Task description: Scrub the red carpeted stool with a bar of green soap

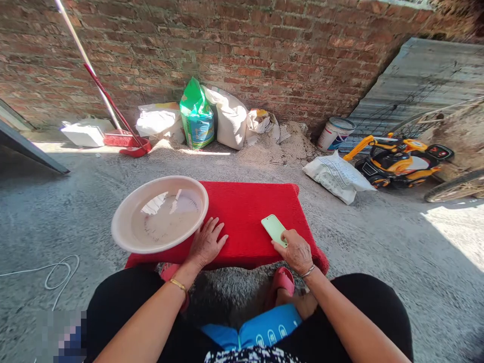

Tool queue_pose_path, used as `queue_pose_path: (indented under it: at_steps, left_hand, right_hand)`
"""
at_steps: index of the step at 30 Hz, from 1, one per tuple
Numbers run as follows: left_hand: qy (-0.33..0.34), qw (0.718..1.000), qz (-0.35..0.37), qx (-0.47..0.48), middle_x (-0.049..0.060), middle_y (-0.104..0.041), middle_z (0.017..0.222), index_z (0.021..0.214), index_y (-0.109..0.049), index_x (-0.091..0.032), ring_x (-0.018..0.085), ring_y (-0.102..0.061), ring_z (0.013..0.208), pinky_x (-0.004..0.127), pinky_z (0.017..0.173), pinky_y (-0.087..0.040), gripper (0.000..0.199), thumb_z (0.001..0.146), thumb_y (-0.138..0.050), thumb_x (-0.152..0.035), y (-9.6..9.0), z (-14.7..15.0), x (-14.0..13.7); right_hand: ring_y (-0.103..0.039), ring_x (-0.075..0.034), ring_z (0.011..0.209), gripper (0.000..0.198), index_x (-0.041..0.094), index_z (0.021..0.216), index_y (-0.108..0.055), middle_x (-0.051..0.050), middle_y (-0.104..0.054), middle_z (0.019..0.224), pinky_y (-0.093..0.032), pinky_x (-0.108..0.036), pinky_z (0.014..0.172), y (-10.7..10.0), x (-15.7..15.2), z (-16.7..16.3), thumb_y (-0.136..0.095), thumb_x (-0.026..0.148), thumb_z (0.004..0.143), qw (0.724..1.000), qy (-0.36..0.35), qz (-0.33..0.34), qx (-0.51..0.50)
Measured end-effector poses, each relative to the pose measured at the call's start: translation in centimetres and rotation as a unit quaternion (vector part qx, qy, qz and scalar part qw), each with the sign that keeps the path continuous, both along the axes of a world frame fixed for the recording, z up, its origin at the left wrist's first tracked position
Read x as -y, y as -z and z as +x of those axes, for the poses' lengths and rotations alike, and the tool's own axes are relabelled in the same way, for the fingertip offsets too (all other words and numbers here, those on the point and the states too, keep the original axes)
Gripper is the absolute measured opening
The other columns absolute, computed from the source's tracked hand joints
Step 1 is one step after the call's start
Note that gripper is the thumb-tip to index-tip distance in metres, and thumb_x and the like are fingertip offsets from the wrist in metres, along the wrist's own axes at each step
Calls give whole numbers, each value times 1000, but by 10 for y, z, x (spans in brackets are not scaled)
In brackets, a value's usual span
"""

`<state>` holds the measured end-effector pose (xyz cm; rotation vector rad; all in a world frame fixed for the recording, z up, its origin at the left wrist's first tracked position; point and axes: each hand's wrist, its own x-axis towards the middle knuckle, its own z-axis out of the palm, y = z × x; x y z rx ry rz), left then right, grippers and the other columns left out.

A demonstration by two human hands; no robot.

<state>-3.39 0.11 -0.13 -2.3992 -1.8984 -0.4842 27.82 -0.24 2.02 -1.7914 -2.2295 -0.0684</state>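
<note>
A low table under a red cloth (249,201) stands in front of my knees. My left hand (207,243) lies flat on the cloth with its fingers spread, close beside a pale plastic basin (124,222). The basin holds clear water that reflects light, and small dark marks show at its bottom. At the cloth's right side my right hand (297,250) grips the lower end of a light green smartphone (273,228), thumb on one edge. The phone's plain side with a small camera dot faces up.
Along the brick wall are a red broom and dustpan (138,146), a green bag (197,116), a white sack (230,118) and spilled sand. To the right are a paint bucket (335,133), a flat sack (338,176) and a toy digger (404,161). A cable (64,267) lies left.
</note>
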Motion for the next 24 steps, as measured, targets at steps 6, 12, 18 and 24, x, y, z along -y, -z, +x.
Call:
queue_pose_path:
  at_steps: [6, 12, 18, 24]
  left_hand:
    - [-1, 1000, -3, 10, 12, -55, 139, 124, -62, -20, 30, -45, 133, 50, 111, -33, 40, 91, -52, -39, -1, 2, 0]
    - [-5, 1000, -5, 2, 12, -55, 139, 124, -62, -19, 31, -45, 132, 51, 110, -34, 40, 91, -52, -39, -2, 2, 0]
    - [1, 1000, 2, 10, 11, -55, 139, 123, -62, -21, 30, -45, 132, 51, 111, -34, 39, 91, -51, -39, 1, 0, 0]
    - [-1, 1000, -1, 6, 12, -55, 139, 124, -62, -20, 30, -45, 133, 51, 111, -33, 40, 91, -51, -40, 1, 1, 0]
  right_hand:
    - [-58, -21, 78, 36, 22, 86, -57, -7, -62, 91, -34, -30, 63, -5, 2, 100, -54, 57, 83, 966, 250, -61, -2]
    - [-58, -23, 81, 43, 22, 84, -56, -7, -60, 88, -38, -31, 65, -9, 3, 108, -47, 64, 83, 966, 253, -31, -38]
    - [-54, -16, 71, 41, 20, 83, -56, -4, -58, 82, -38, -27, 68, -6, 8, 24, -46, 59, 88, 997, -13, -9, -79]
    - [-56, -17, 73, 37, 20, 85, -58, -5, -59, 84, -37, -28, 66, 2, 13, 33, -50, 56, 86, 999, 12, -31, -19]
